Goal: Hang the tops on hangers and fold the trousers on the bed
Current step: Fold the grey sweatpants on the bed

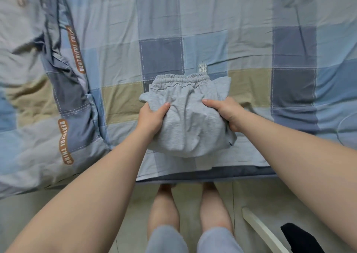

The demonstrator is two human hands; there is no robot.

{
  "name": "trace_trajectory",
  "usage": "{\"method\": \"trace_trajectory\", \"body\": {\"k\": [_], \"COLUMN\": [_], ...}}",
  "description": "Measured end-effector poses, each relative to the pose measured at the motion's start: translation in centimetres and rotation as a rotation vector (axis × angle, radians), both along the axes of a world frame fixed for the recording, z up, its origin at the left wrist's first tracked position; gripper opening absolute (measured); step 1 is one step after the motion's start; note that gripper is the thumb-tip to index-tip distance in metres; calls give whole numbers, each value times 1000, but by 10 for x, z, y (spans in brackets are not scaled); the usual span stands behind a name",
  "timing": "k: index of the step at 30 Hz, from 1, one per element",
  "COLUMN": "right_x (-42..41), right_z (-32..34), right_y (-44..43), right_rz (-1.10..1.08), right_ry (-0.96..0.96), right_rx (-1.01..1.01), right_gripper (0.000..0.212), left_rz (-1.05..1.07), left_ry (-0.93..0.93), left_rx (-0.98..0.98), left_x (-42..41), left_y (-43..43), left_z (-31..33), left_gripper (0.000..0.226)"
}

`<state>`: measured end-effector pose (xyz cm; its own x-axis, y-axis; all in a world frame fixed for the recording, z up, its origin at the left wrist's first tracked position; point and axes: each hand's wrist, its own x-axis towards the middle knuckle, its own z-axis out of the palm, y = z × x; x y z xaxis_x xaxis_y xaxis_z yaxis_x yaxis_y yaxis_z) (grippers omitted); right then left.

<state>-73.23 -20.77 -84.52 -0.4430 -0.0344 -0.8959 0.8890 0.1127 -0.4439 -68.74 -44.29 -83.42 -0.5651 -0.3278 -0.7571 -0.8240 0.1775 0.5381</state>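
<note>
Light grey trousers (190, 121) lie folded into a compact bundle near the front edge of the bed (212, 40), elastic waistband on the far side with a frayed drawstring end poking out. My left hand (152, 117) grips the bundle's left side, thumb on top and fingers tucked under the cloth. On the right side my right hand (227, 111) holds it the same way. No tops or hangers are in view.
The bed carries a blue, grey and tan checked sheet. A rumpled duvet (38, 98) with orange lettered labels lies on the left. Below the bed edge are tiled floor, my legs, a white bar (264, 233) and a black object (301, 239) at lower right.
</note>
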Motion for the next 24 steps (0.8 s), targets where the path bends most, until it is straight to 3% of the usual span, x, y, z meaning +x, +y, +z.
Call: {"method": "trace_trajectory", "body": {"k": [4,12,24], "right_x": [24,99,247], "right_z": [87,272,403], "right_y": [7,10,21], "right_rz": [-77,-298,-851], "right_ry": [31,151,416], "right_rx": [32,68,212], "right_gripper": [60,23,25], "left_rz": [-66,-251,-752], "left_ry": [15,131,325], "left_rx": [39,84,227], "left_x": [8,37,60], "left_y": [6,9,58], "left_z": [77,230,370], "left_gripper": [48,48,47]}}
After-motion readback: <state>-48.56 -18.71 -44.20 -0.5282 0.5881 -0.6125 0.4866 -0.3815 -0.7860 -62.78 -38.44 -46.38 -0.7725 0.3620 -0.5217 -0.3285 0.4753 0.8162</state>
